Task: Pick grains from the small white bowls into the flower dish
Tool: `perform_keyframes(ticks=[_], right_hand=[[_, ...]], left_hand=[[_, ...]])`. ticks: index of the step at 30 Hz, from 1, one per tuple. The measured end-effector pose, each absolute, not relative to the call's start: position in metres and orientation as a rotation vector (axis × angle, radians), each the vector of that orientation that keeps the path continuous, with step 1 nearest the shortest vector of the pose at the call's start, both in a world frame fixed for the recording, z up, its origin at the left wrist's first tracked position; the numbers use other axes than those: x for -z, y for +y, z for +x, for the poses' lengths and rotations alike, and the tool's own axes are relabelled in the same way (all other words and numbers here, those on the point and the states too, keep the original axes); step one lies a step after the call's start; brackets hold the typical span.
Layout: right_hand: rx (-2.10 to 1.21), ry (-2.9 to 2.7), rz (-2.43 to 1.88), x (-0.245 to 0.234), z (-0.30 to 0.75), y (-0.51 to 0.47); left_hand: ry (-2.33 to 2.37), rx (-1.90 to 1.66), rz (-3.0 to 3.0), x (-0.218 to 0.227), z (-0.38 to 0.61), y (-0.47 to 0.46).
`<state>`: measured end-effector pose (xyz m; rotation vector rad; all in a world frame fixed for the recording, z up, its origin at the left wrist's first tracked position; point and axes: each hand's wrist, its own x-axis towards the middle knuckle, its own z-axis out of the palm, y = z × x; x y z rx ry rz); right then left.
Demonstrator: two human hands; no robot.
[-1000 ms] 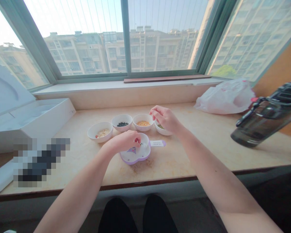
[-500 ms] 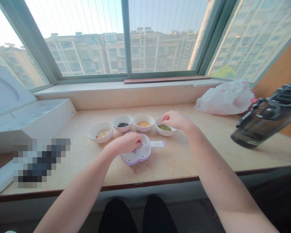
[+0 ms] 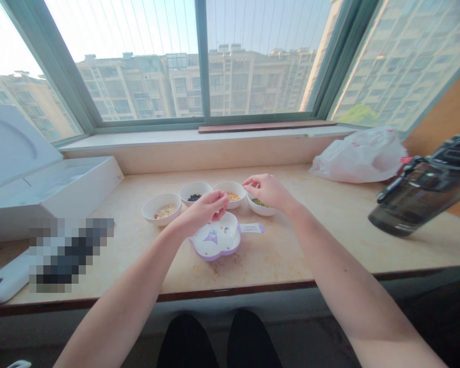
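My left hand [image 3: 205,212] is raised in a pinch above a white plate with a purple rim [image 3: 210,245], which has a cartoon print and a few small grains on it. My right hand [image 3: 266,191] hangs with its fingertips together just above a white bowl of green beans [image 3: 261,210], partly hiding it. Behind my left hand stand a white bowl of black beans [image 3: 188,187] and a white bowl of yellow grains [image 3: 230,186]. A white bowl of pale flakes [image 3: 150,209] stands further left. Nothing shows between either hand's fingers.
A beige stone sill [image 3: 283,250] bears everything, with its front edge close to my knees. A white open box [image 3: 42,194] and a pixelated patch [image 3: 71,255] lie left. A plastic bag [image 3: 362,156] and a dark tumbler [image 3: 417,197] stand right, below the window.
My left hand has lifted off the plate toward the bowls, uncovering its print. My right hand has shifted slightly left over the green bean bowl.
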<state>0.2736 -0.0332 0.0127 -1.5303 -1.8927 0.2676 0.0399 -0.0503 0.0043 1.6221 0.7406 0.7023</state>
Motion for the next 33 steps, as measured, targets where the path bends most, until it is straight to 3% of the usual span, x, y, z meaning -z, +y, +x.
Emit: perform_keyframes(ticks=[4, 12, 23, 28, 33], right_hand=[[-0.368, -1.888, -1.362, -0.008, 0.266, -0.035], [-0.962, -1.815, -0.983, -0.002, 0.236, -0.051], [-0.794, -1.771, -0.948, 0.006, 0.234, -0.044], [-0.69, -1.729, -0.998, 0.002, 0.234, -0.044], [-1.068, -1.6, -0.909, 0.0, 0.24, -0.043]], left_hand=[[0.728, -0.738, 1.507, -0.004, 0.04, -0.051], [0.718, -0.776, 1.374, 0.001, 0.041, -0.047], [0.675, -0.852, 1.176, 0.001, 0.044, -0.049], [0.796, -0.837, 1.417, -0.001, 0.041, -0.047], [1.021, -0.581, 2.101, 0.004, 0.034, -0.043]])
